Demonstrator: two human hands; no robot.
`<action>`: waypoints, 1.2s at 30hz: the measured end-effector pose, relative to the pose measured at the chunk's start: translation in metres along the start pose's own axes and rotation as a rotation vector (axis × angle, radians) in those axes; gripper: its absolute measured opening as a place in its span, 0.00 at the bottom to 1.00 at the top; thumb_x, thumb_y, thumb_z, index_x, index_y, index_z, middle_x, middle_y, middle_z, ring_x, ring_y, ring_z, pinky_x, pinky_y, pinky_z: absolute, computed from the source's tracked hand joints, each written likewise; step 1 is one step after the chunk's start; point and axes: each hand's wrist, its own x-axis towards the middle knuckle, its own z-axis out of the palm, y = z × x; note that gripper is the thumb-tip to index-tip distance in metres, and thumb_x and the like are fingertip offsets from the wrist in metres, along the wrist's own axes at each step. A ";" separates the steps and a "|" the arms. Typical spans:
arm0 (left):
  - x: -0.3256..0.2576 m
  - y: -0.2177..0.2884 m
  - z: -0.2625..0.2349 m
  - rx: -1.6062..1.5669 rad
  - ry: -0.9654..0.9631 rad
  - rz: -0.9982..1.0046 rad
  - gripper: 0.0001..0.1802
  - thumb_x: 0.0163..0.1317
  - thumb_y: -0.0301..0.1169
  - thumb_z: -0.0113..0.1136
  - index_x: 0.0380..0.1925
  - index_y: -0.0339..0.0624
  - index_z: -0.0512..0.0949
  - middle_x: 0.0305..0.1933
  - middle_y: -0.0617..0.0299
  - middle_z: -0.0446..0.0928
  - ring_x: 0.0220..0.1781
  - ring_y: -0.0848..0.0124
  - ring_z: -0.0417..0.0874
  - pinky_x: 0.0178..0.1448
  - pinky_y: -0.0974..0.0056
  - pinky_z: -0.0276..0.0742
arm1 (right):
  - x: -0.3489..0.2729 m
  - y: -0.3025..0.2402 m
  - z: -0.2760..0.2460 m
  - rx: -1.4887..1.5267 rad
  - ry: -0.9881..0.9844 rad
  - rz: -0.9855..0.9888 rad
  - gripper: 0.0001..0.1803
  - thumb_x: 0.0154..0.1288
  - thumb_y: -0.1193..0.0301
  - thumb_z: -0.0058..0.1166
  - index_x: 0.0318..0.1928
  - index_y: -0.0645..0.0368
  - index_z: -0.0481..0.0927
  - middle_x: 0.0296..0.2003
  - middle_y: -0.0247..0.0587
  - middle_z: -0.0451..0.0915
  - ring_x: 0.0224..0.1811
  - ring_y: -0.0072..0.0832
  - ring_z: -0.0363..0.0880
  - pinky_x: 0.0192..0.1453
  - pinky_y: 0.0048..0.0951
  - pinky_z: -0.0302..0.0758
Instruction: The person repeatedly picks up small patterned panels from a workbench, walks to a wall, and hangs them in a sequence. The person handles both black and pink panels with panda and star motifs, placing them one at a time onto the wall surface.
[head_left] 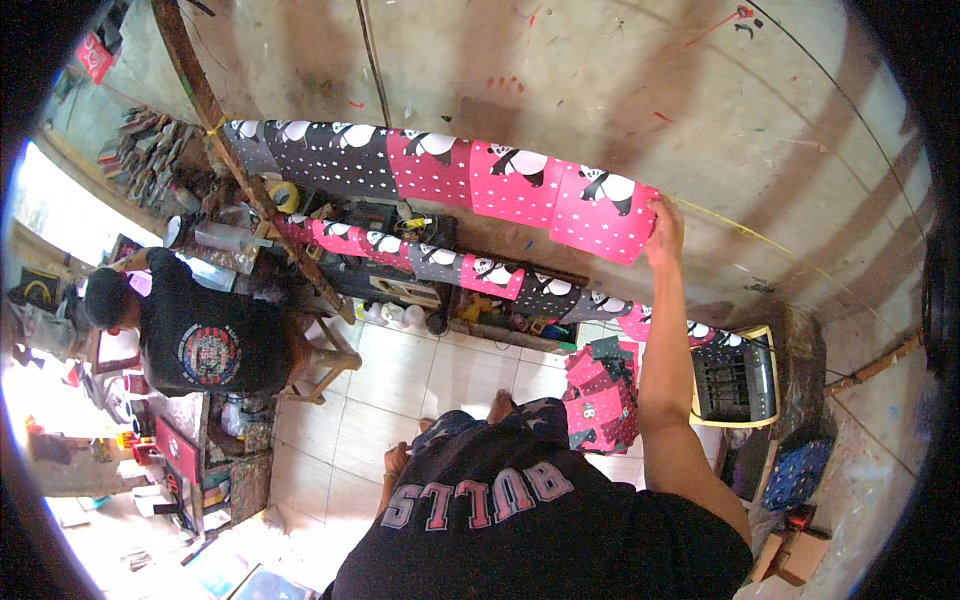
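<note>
My right hand (665, 230), arm raised, pinches the right edge of a pink panda-print sheet (603, 215) with white stars. That sheet hangs at the right end of an upper row, beside another pink sheet (510, 180), a darker pink one (428, 165) and black ones (330, 160). A yellow string (740, 225) runs on rightward from my hand. My left hand (397, 460) is low at my left side, near my thigh; its fingers are too small to read. Below the upper row hangs a second row of pink and black panda sheets (490, 275).
A pile of pink and dark printed pieces (600, 400) is by my right side. Beyond it stands a yellow-framed fan (735, 378). A wooden pole (255, 175) rises at left. A person in a black shirt (210, 330) sits on a wooden stool (328, 360) near a cluttered bench.
</note>
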 end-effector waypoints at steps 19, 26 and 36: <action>-0.118 -0.016 -0.124 -0.066 0.119 -0.250 0.22 0.50 0.48 0.51 0.24 0.40 0.81 0.30 0.45 0.80 0.37 0.49 0.80 0.44 0.53 0.75 | -0.363 0.377 -0.068 -1.783 -1.047 0.467 0.19 0.56 0.55 0.50 0.23 0.58 0.82 0.24 0.49 0.81 0.27 0.38 0.81 0.31 0.37 0.77; -0.164 -0.083 -0.208 -0.057 0.503 -0.270 0.25 0.53 0.53 0.51 0.15 0.42 0.76 0.21 0.50 0.77 0.28 0.51 0.79 0.35 0.52 0.74 | -0.339 0.336 0.123 -1.472 -1.226 0.246 0.21 0.54 0.56 0.55 0.23 0.65 0.79 0.18 0.55 0.74 0.22 0.42 0.78 0.31 0.43 0.70; -0.216 -0.106 -0.231 -0.300 1.015 -0.371 0.25 0.55 0.50 0.54 0.09 0.42 0.73 0.12 0.51 0.70 0.17 0.52 0.74 0.25 0.54 0.69 | -0.513 0.396 0.407 -0.831 -1.883 -0.240 0.23 0.54 0.56 0.54 0.18 0.65 0.73 0.18 0.58 0.71 0.19 0.50 0.72 0.23 0.43 0.65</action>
